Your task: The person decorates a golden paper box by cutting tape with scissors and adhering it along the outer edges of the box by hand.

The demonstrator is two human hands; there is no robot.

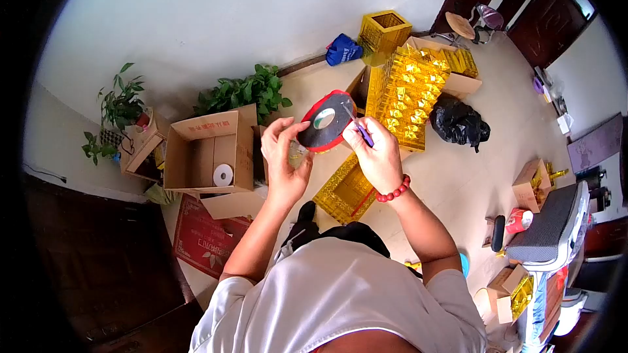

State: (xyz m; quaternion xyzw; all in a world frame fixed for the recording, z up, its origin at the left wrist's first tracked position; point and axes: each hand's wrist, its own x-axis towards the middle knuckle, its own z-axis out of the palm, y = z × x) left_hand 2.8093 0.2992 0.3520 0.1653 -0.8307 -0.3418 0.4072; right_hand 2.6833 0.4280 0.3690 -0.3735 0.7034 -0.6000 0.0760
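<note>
White short-sleeved shirt point(347, 287), bracelet point(394, 189) of round red beads, dark trousers point(353, 232)

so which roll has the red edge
The dark-faced roll between the left hand and right hand: red rings its rim, while the white roll in the open cardboard box shows none.

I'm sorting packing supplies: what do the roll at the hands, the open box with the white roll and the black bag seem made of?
Roll: probably adhesive tape, perhaps foam, with red plastic film; matte dark side, shinier red edge.
Open box: cardboard, matte brown, with folded flaps and printing.
Black bag: likely thin plastic, given its glossy, crinkled highlights.
</note>
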